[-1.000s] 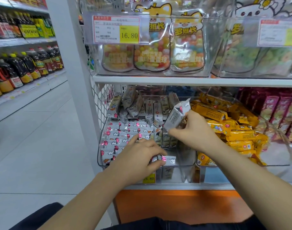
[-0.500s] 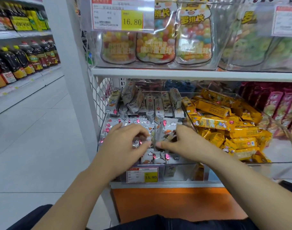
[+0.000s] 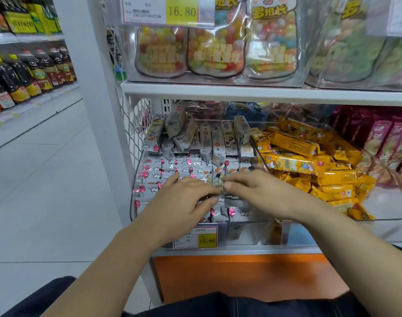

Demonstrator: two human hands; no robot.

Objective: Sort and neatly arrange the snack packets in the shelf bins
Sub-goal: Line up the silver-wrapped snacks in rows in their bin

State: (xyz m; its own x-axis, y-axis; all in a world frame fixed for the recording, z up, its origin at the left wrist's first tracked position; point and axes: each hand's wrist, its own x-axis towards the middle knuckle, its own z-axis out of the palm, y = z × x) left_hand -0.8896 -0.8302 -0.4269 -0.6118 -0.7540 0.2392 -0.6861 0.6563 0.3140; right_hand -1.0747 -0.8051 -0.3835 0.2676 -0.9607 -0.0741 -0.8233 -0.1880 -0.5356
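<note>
Both my hands are low in the clear bin, near its front. Between them is one silver packet, the one I am working on. Its long side runs from 12 to 6, so it points away from me. The flat packets at 9 o'clock from it lie the other way. Their long sides run from 9 to 3, in neat rows.

My right hand comes in from 3 o'clock. Its thumb and fingers pinch the packet's near end. My left hand comes in from 8 o'clock. Its fingers are bent and the tips touch the packet's left side, but I cannot tell if they really hold it.

I think the next move is to give the packet a quarter turn and lay it flat, in line with the rows. The right hand has the grip, so it should do the turning. At 12 o'clock, at the back, more packets stand in a messy bunch, so there is more to tidy.
</note>
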